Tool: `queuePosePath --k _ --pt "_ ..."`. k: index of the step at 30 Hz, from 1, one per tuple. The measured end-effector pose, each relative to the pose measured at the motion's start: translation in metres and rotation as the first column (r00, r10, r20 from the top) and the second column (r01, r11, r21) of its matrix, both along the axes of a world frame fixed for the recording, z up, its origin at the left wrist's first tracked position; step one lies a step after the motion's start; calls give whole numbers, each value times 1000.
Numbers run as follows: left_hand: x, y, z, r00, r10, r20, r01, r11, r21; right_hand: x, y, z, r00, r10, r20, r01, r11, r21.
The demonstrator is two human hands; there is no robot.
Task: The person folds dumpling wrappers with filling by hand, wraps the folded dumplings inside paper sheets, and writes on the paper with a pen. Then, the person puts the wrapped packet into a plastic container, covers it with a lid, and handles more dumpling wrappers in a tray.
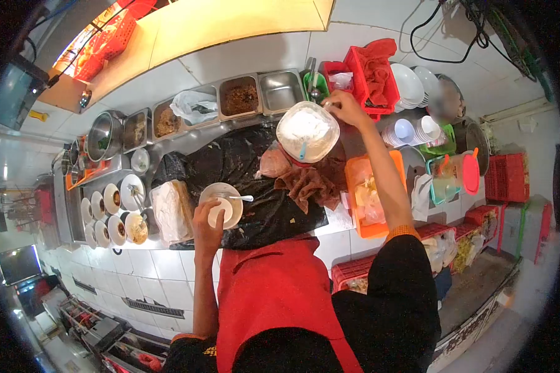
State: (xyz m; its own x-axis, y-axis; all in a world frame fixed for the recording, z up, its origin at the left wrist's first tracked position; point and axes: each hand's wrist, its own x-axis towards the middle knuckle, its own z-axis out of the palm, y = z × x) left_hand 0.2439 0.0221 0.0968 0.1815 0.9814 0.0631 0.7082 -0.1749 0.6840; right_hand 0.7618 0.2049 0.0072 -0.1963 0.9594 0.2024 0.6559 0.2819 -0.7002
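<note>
My left hand [208,221] is closed around a small pale cup [216,217], held over a cream bowl [235,214]. A spoon [241,198] with a whitish handle lies across that bowl. Up ahead, my right hand [347,109] has its fingers bent at the upper right rim of a squarish tub [325,148]. White powder [307,127] fills the tub, and a blue-handled utensil [303,151] stands in it. Beside the tub are a tied plastic bag [274,163] with pinkish contents and a brown cloth [308,186].
Metal pans [281,91] with food line the back. A white wrapped block [172,212] and several filled bowls [116,229] are on the left. To the right stand an orange tray [373,230], a red basket [382,81] and stacked cups [403,132]. Black plastic [264,221] covers the counter.
</note>
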Motion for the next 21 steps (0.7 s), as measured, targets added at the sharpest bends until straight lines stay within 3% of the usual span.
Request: queuePosePath --k 1,2,4,6,8,9,11,14,17,19,20,21 --pt "-1 -2 -1 1000 10 1 -10 1000 -8 1 -5 7 984 -85 -156 83 996 -20" --pt "-2 -3 -1 1000 14 4 -13 1000 -6 4 -8 17 985 -81 -153 79 997 -17" --pt "-4 -5 -3 1000 23 10 -23 1000 -12 9 -19 34 910 -204 -360 254 962 97" --pt "-3 -3 -2 1000 18 9 -18 1000 10 7 -35 57 887 -218 -407 310 934 175" --pt "1 -2 0 1000 25 8 -25 999 29 -7 -61 96 729 -396 -559 485 875 12" --pt "6 1 4 998 7 63 -10 999 35 -17 -69 107 735 -387 -556 471 882 10" --pt "23 6 23 994 -22 107 16 998 59 -45 -82 120 489 -280 -826 514 857 14" --pt "55 17 43 969 -153 194 124 980 154 -99 -102 128 414 -216 -884 377 925 -49" --pt "85 20 63 894 -117 432 102 993 58 -163 -123 122 454 -250 -855 284 950 -127" --pt "76 21 56 943 -114 312 88 992 96 -200 -139 123 578 -251 -777 238 962 -134" --pt "67 22 52 968 -157 197 129 981 145 -215 -144 118 578 -242 -779 210 967 -145" --pt "56 21 42 972 -136 191 111 984 137 -228 -148 111 548 -225 -806 155 974 -167"
